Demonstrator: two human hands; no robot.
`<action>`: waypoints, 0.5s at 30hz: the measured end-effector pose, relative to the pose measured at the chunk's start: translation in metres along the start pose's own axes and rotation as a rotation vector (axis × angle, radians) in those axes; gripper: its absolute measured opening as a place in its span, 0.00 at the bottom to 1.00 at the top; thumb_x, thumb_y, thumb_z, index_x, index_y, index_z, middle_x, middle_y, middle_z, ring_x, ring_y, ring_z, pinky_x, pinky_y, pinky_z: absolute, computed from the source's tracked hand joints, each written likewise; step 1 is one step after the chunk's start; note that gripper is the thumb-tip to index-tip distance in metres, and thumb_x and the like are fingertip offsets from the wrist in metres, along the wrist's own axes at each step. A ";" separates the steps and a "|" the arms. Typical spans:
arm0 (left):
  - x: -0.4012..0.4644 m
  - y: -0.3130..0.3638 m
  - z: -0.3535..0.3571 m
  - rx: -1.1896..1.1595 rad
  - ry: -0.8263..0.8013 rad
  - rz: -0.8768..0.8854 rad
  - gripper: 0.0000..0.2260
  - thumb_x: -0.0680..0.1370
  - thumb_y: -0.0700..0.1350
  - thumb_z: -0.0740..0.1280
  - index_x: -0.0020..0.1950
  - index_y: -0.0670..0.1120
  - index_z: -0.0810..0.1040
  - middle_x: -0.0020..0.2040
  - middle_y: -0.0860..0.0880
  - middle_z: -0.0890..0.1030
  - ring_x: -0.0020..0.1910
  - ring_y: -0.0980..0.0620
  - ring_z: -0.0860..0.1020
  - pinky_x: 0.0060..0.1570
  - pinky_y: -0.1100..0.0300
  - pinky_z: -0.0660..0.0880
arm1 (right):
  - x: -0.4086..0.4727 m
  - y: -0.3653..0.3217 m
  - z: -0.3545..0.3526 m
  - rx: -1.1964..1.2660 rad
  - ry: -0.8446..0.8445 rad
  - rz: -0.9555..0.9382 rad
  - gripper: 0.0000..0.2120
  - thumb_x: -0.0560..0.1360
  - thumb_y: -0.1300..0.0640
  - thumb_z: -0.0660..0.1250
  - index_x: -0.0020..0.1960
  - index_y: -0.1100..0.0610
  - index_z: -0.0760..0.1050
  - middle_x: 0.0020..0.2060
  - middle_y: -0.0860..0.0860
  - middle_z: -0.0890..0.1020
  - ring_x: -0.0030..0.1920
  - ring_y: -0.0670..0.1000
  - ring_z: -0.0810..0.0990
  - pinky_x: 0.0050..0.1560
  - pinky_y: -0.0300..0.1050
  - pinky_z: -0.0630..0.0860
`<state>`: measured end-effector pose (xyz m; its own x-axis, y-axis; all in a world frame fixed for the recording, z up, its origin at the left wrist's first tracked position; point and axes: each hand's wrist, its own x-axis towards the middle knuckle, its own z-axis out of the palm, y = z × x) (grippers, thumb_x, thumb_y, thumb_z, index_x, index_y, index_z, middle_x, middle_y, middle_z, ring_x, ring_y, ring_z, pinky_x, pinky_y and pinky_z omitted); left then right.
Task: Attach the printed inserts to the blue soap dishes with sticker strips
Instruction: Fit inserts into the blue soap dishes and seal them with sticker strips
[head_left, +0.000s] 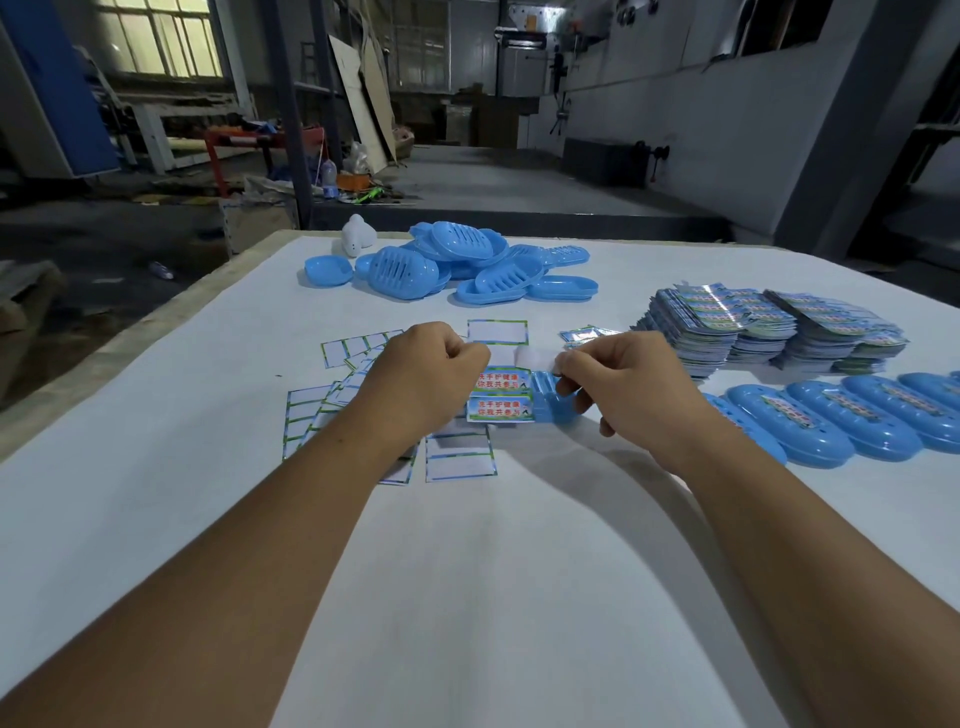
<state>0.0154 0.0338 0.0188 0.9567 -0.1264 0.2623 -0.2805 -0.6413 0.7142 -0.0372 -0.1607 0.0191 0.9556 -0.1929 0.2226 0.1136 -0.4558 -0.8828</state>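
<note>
A sticker sheet (500, 397) with two printed labels lies over a blue soap dish (555, 408) in the middle of the table. My left hand (423, 379) is closed on the sheet's left end. My right hand (631, 384) pinches a white strip (530, 358) peeled up from the sheet's top, while its lower fingers rest on the dish. Most of the dish is hidden under the sheet and my right hand.
Empty sticker backings (332, 410) lie scattered to the left and in front. Loose blue dishes (457, 265) are piled at the back, with a white object (357, 236) beside them. Stacks of printed inserts (769, 327) stand right. Finished dishes (852, 415) line the right edge.
</note>
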 end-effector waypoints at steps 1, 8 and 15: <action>0.000 0.000 0.000 0.040 -0.015 -0.013 0.13 0.78 0.52 0.61 0.40 0.44 0.74 0.37 0.47 0.79 0.40 0.47 0.78 0.41 0.51 0.75 | 0.000 0.000 0.000 -0.011 -0.004 0.008 0.12 0.77 0.58 0.69 0.37 0.59 0.84 0.33 0.52 0.85 0.29 0.46 0.77 0.24 0.40 0.72; 0.006 -0.007 -0.006 0.427 -0.033 -0.086 0.14 0.81 0.50 0.52 0.47 0.43 0.70 0.45 0.43 0.76 0.45 0.43 0.73 0.42 0.54 0.67 | 0.002 0.004 -0.003 -0.047 0.024 0.036 0.11 0.76 0.57 0.68 0.37 0.58 0.84 0.35 0.55 0.85 0.31 0.51 0.76 0.25 0.41 0.73; 0.002 -0.012 -0.018 0.821 -0.001 -0.188 0.10 0.80 0.55 0.58 0.48 0.49 0.68 0.37 0.49 0.67 0.45 0.47 0.72 0.41 0.55 0.66 | 0.003 0.006 0.001 -0.150 0.063 0.003 0.12 0.74 0.55 0.69 0.34 0.59 0.82 0.28 0.55 0.82 0.23 0.48 0.70 0.24 0.41 0.71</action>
<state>0.0190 0.0553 0.0225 0.9820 0.0367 0.1852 0.0286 -0.9985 0.0466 -0.0329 -0.1630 0.0139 0.9366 -0.2460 0.2496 0.0646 -0.5788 -0.8129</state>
